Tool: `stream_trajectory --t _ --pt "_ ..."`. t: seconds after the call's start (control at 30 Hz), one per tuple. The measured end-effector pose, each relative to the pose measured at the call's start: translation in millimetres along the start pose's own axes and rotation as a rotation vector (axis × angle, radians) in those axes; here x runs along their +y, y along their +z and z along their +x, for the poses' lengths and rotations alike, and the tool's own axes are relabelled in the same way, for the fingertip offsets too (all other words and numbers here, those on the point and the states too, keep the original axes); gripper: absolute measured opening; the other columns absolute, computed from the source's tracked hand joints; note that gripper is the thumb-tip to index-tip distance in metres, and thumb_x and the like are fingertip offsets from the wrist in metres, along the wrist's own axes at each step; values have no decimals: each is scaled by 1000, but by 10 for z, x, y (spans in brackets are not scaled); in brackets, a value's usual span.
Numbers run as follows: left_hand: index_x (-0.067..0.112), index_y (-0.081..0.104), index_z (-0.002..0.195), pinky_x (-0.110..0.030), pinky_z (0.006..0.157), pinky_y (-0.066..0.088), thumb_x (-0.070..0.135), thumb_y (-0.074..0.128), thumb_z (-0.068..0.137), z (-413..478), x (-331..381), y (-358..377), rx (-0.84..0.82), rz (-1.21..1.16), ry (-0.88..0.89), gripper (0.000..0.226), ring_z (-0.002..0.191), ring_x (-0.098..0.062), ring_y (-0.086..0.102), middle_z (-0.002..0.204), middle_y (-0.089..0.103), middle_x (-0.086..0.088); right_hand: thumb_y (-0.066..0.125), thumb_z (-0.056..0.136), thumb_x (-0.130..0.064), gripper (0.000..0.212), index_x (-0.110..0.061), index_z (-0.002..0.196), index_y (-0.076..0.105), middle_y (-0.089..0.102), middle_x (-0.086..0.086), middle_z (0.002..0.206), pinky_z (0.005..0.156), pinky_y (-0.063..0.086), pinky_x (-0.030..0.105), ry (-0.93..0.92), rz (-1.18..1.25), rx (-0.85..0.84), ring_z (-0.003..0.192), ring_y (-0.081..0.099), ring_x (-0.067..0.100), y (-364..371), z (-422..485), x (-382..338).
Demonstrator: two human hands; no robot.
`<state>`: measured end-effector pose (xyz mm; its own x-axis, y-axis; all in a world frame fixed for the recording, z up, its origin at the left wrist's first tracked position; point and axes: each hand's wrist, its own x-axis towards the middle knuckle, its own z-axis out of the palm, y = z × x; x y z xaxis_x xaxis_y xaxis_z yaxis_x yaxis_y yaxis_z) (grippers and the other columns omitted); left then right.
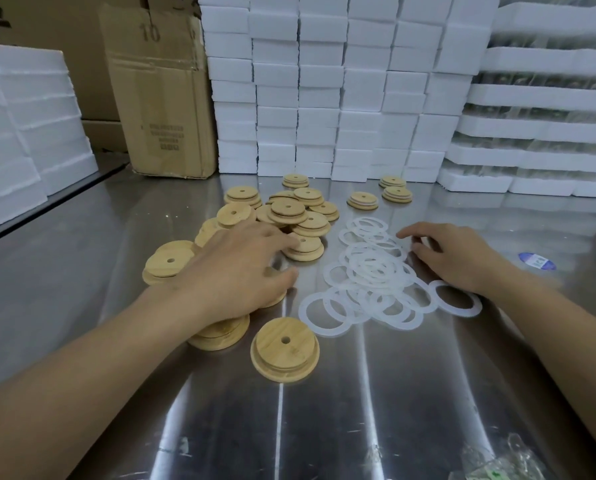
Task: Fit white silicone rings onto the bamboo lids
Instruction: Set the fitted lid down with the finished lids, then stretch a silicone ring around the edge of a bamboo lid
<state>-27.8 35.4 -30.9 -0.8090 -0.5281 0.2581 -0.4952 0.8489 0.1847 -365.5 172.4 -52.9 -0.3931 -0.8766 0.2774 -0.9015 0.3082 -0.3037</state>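
Several round bamboo lids (287, 209), each with a small centre hole, lie heaped on the steel table (358, 410). One lid (285, 348) sits alone nearer to me. A pile of white silicone rings (372, 271) lies to the right of the lids, with one ring (457, 299) apart at its right edge. My left hand (241, 268) lies spread over the lid heap, its fingertips touching a lid (305, 247). My right hand (456, 254) rests at the right edge of the ring pile, fingers loosely bent, their tips on the rings.
Three small stacks of lids (362, 200) stand apart at the back right. White foam blocks (324, 98) are stacked high along the back and both sides. A cardboard box (161, 98) stands at the back left. A blue sticker (537, 261) lies at the right.
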Motion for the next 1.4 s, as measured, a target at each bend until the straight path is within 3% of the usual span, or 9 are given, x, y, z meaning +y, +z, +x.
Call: stream_trajectory --t 0.17,0.33,0.6,0.7,0.8,0.93,1.07,1.27,1.4 --pt "43 54 150 -33 84 35 58 47 103 20 1 25 -34 45 3 51 96 -7 43 93 44 20 52 108 -36 27 -51 127 66 63 -15 102 69 48 26 -58 -16 -42 78 67 18 -23 -46 -80" --pt "55 46 151 -28 103 44 75 65 86 5 -76 -161 -187 -87 -13 71 131 -6 51 144 54 23 59 106 -33 22 -43 119 74 59 -24 94 70 36 14 -68 24 -12 84 57 4 -27 -47 -81" --pt "65 55 134 -17 79 46 69 83 76 18 -229 -352 -181 -191 -57 65 97 9 63 103 71 30 67 102 -31 10 -34 103 77 69 -11 110 89 46 29 -88 44 132 100 60 12 -42 -38 -208" --pt "63 58 131 -25 83 52 71 81 75 16 -212 -265 -72 -208 -61 61 96 8 64 102 71 30 64 103 -27 10 -28 100 74 70 -8 91 76 48 33 -92 90 302 80 60 10 -102 -44 -319" --pt "58 62 127 -25 84 57 65 82 77 33 -156 -201 89 -443 -65 54 93 6 72 104 73 21 61 104 -29 10 -26 100 70 64 -1 68 62 48 36 -94 224 421 62 58 16 -177 -102 -516" --pt "50 68 127 -40 73 65 50 77 93 80 -24 -180 221 -812 -166 35 85 -12 79 108 77 11 61 103 -26 11 -23 108 71 74 -16 88 71 56 25 -220 359 435 80 71 7 -221 -270 -936" --pt "43 79 121 -32 69 59 41 58 106 106 59 -189 150 -1131 -366 25 80 -10 73 104 80 12 65 103 -25 9 -23 107 72 75 -17 96 75 51 13 -316 508 407 97 70 2 -211 -400 -1267" --pt "23 85 109 -29 60 45 44 53 107 121 77 -193 98 -1360 -455 38 74 -14 64 105 81 -7 66 97 -6 18 -18 112 66 73 -13 92 79 57 36 -469 508 439 94 72 15 -190 -493 -1429" --pt "20 77 116 -25 56 52 57 64 101 101 112 -202 95 -1446 -472 42 77 -18 74 94 81 -4 67 91 -2 30 -17 117 61 72 -10 85 76 54 31 -552 514 447 89 71 16 -179 -539 -1475"
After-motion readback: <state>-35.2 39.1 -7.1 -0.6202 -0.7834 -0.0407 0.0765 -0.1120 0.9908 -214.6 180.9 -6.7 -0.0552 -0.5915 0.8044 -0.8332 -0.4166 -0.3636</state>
